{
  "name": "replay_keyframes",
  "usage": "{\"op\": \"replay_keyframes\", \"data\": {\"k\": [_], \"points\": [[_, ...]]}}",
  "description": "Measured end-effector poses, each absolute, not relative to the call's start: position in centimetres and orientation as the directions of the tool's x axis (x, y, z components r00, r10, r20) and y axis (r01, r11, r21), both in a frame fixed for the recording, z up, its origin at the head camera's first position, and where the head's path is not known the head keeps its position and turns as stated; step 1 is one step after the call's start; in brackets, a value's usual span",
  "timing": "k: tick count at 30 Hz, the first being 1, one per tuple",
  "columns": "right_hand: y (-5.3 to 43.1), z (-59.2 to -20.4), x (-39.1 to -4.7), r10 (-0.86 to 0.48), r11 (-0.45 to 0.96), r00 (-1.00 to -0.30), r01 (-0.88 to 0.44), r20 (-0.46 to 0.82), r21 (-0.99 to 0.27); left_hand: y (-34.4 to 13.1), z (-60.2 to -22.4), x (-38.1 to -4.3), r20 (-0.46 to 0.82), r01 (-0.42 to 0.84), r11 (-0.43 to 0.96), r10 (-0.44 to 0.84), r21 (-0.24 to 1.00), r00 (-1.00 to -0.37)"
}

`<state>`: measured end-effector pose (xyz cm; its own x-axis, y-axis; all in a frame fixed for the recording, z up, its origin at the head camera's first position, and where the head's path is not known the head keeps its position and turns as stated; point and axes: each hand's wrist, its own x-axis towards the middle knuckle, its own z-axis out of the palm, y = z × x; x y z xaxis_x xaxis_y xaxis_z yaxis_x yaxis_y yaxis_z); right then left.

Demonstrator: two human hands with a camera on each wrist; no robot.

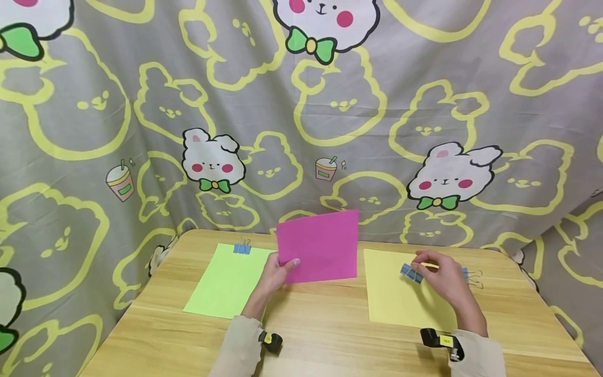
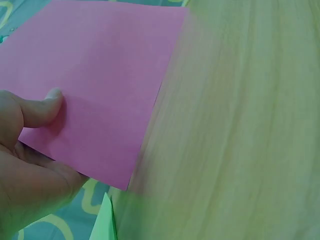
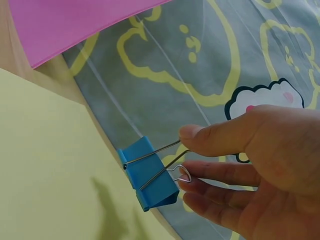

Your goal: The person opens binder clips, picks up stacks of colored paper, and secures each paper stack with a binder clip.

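In the head view my left hand holds a magenta sheet of paper up off the table, thumb across its front at the lower left corner. The left wrist view shows the thumb flat on the paper, with the other fingers behind it. My right hand pinches a blue binder clip by its wire handles, thumb on one and fingertips at the other. That clip hangs over the yellow paper, its mouth turned away from the palm.
On the left lies green paper with a blue binder clip at its top edge. Another blue clip, its wire handles showing, sits beyond my right hand, partly hidden. The wooden table ends at a patterned curtain.
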<state>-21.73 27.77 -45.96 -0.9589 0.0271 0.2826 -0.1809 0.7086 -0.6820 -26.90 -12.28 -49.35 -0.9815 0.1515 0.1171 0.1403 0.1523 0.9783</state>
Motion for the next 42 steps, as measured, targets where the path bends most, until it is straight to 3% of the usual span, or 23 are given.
{"op": "replay_keyframes", "data": {"k": [14, 25, 42], "points": [[27.76, -46.26, -21.73, -0.037, 0.727, -0.968, -0.195, 0.247, -0.658, -11.61, -49.27, -26.57, 0.132, 0.158, 0.181, 0.147, 0.971, -0.980], [28.19, -46.26, -21.55, -0.098, 0.754, -0.987, -0.157, 0.126, -0.638, -11.43, -49.35, -26.70, 0.144, 0.160, 0.173, 0.105, 0.972, -0.984], [28.66, -45.85, -21.35, -0.156, 0.759, -0.987, -0.137, 0.027, -0.637, -11.67, -49.59, -26.83, 0.135, 0.165, 0.162, 0.181, 0.973, -0.974]]}}
